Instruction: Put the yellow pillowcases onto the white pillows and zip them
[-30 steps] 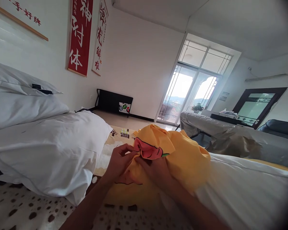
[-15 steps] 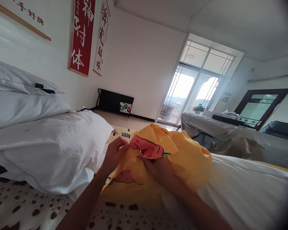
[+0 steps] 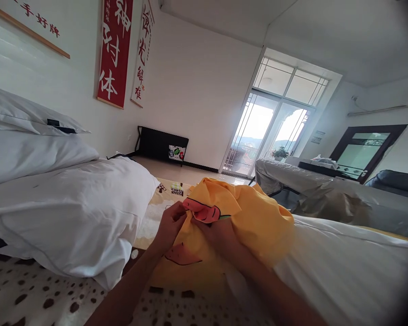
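Note:
A yellow pillowcase-like fabric cover, printed with red watermelon slices, lies bunched over one end of a long white pillow or quilt. My left hand pinches the cover's gathered edge, its fingertips close together. Beside it my right hand is closed on the same gathered edge; a fold hides its fingertips. Between and above the hands the fabric puckers around a red printed patch. Yellow cloth also hangs down in front of my wrists.
White pillows are stacked at the left. Beneath lies a patterned sheet or mat with brown spots. Farther back are a black folded frame, a plastic-covered table and a glass door.
My left hand has moved right and closed in on the cover's edge, nearer my right hand. My right hand has shifted slightly left, and the fabric between them is bunched tighter.

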`<state>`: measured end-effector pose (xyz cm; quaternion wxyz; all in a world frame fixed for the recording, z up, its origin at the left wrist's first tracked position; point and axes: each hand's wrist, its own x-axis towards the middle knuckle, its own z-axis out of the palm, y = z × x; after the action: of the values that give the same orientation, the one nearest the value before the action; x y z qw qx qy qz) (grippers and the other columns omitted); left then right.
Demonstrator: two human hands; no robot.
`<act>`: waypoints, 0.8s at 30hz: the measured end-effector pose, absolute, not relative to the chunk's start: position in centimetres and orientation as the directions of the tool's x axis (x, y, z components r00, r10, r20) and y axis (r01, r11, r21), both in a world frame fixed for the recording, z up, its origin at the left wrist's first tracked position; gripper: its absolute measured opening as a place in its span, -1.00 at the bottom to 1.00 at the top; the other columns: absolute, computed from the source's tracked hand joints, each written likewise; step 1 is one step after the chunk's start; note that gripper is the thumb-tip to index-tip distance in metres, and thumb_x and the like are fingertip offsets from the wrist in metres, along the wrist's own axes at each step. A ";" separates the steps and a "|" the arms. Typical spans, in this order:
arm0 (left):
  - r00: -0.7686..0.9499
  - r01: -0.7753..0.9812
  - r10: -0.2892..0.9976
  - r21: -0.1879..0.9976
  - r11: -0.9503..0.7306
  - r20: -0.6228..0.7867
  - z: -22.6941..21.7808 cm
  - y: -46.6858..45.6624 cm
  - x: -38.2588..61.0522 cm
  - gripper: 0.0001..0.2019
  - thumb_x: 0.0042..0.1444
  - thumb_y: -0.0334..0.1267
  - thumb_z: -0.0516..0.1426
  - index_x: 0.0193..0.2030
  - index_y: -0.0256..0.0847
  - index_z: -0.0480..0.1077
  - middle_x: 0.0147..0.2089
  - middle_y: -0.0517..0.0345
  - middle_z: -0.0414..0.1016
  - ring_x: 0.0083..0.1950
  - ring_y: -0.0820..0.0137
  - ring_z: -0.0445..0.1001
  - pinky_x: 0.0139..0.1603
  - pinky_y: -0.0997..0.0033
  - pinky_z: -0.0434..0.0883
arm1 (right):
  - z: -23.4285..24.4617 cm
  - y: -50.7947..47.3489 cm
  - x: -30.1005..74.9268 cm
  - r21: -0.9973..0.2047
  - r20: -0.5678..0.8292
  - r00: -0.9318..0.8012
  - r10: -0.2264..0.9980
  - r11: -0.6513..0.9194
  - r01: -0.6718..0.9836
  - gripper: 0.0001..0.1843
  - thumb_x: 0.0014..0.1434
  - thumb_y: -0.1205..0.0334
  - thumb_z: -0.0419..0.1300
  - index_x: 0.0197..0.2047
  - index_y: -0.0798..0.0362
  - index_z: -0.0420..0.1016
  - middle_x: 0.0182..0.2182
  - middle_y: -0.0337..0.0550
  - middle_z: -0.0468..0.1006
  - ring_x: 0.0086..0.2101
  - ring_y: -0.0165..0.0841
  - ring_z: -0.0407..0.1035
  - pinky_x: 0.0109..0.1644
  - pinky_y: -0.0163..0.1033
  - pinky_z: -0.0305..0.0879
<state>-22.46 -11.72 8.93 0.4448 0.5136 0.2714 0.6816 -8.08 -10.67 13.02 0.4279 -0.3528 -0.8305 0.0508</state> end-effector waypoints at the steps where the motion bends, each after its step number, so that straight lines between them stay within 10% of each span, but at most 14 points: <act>1: -0.095 -0.286 0.871 0.825 -0.488 0.482 8.7 -11.6 -22.3 -0.83 -0.01 -0.18 0.18 -0.37 -0.22 0.31 -0.36 0.18 0.44 -0.30 0.40 0.41 -0.28 0.46 0.35 | 13.1 -10.6 -8.2 -0.407 0.673 -0.375 0.637 0.743 0.531 -0.74 0.12 0.05 0.14 -0.19 0.02 0.47 -0.22 -0.06 0.55 -0.19 -0.19 0.41 -0.02 -0.06 0.32; 13: -0.197 -0.080 0.793 0.797 -0.599 0.576 8.9 -11.0 -23.9 -0.85 0.09 -0.18 0.09 -0.34 -0.20 0.26 -0.38 0.23 0.31 -0.32 0.44 0.30 -0.30 0.49 0.28 | 13.2 -10.6 -8.0 -0.370 0.661 -0.452 0.599 0.784 0.498 -0.71 0.21 0.12 0.00 -0.12 0.01 0.46 -0.17 -0.07 0.54 -0.09 -0.20 0.38 0.08 -0.08 0.25; 21: -0.436 0.542 0.454 0.629 -0.557 0.777 8.4 -11.6 -23.3 -0.89 0.14 -0.21 0.06 -0.33 -0.19 0.30 -0.37 0.17 0.36 -0.31 0.39 0.31 -0.26 0.42 0.27 | 13.5 -9.7 -8.3 -0.331 0.724 -0.425 0.543 0.814 0.477 -0.72 0.21 0.13 0.02 -0.13 0.06 0.46 -0.15 -0.02 0.54 -0.10 -0.20 0.39 0.04 -0.10 0.29; 24: -0.256 0.533 0.531 0.576 -0.620 0.808 9.0 -13.2 -22.7 -0.86 0.21 -0.26 -0.02 -0.23 -0.19 0.34 -0.32 0.15 0.41 -0.29 0.41 0.35 -0.24 0.44 0.28 | 14.0 -9.4 -8.0 -0.359 0.713 -0.410 0.569 0.798 0.483 -0.73 0.21 0.12 0.01 -0.22 0.08 0.46 -0.26 -0.05 0.56 -0.21 -0.22 0.42 -0.10 -0.16 0.33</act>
<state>-22.70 -13.20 8.97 -0.0011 0.6100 0.4360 0.6617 -7.99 -9.41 14.01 0.4433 -0.3138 -0.8383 0.0481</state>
